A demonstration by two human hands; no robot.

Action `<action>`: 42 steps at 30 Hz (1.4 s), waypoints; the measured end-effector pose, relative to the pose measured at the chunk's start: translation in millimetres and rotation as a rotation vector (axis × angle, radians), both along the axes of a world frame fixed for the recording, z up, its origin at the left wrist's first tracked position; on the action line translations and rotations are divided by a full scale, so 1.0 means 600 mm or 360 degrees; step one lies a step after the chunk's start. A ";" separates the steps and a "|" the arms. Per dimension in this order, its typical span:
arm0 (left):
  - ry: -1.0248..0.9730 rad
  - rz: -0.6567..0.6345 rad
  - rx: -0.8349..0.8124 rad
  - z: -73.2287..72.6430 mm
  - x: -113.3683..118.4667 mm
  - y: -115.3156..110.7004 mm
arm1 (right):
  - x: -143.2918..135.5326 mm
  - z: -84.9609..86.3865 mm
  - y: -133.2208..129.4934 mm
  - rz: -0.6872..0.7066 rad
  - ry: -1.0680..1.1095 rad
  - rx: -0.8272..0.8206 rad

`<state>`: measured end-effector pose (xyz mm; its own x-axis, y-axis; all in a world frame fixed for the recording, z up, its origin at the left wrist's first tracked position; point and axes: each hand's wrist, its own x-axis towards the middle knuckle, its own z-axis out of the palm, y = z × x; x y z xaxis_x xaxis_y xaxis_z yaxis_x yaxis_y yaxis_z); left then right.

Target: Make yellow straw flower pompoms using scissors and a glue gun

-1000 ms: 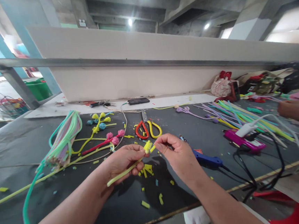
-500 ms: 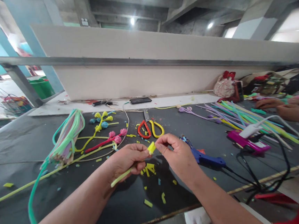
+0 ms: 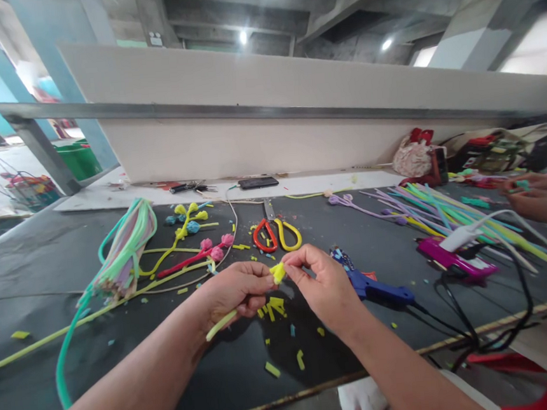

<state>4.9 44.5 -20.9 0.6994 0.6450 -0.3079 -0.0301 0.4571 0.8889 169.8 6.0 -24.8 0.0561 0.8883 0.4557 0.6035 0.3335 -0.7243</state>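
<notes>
My left hand [image 3: 242,289] is closed round a yellow stem [image 3: 221,324], whose free end sticks out below toward me. At the top of that stem, a small bright yellow flower bud [image 3: 278,273] shows between my two hands. My right hand [image 3: 316,284] pinches the bud's right edge between thumb and fingertips. Beneath my hands, loose yellow cut pieces [image 3: 276,305] lie on the dark table [image 3: 222,382]. Just beyond them rest scissors [image 3: 276,235] with one red and one yellow handle.
A blue glue gun [image 3: 381,290] lies right of my right hand, its cord running right. Left are a bundle of pastel strips [image 3: 128,243] and finished pink buds [image 3: 216,253]. Further right are a magenta device [image 3: 455,259], more coloured stems [image 3: 427,204] and another person's hands [image 3: 536,195].
The yellow tip between my hands has spread from a narrow folded shape into a wider, flared one. The other person's hands at the right have shifted slightly.
</notes>
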 end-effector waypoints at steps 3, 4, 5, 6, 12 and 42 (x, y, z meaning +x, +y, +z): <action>0.0031 -0.0024 0.0025 -0.003 -0.001 0.002 | 0.003 -0.002 0.001 -0.0026 -0.0062 0.0004; 0.0027 -0.0021 0.0032 -0.003 -0.001 0.003 | 0.003 -0.002 0.002 -0.0031 -0.0076 0.0006; 0.0006 -0.0003 0.0040 -0.003 0.000 0.003 | 0.004 -0.002 0.002 -0.0032 -0.0087 0.0006; -0.0028 0.0030 0.0048 -0.003 0.000 0.003 | 0.004 -0.002 0.002 -0.0031 -0.0094 0.0007; -0.0092 0.0218 0.0115 0.005 0.004 -0.001 | 0.004 0.003 0.001 -0.0019 -0.0159 0.0005; -0.0189 0.0456 0.0016 0.008 -0.002 0.014 | 0.016 0.024 -0.027 0.0133 0.0499 -0.0537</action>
<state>3.5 52.8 -16.4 0.5196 0.8236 -0.2273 -0.2604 0.4060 0.8760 179.5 -10.4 -10.6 0.0672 0.9914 0.1127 0.3192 0.0857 -0.9438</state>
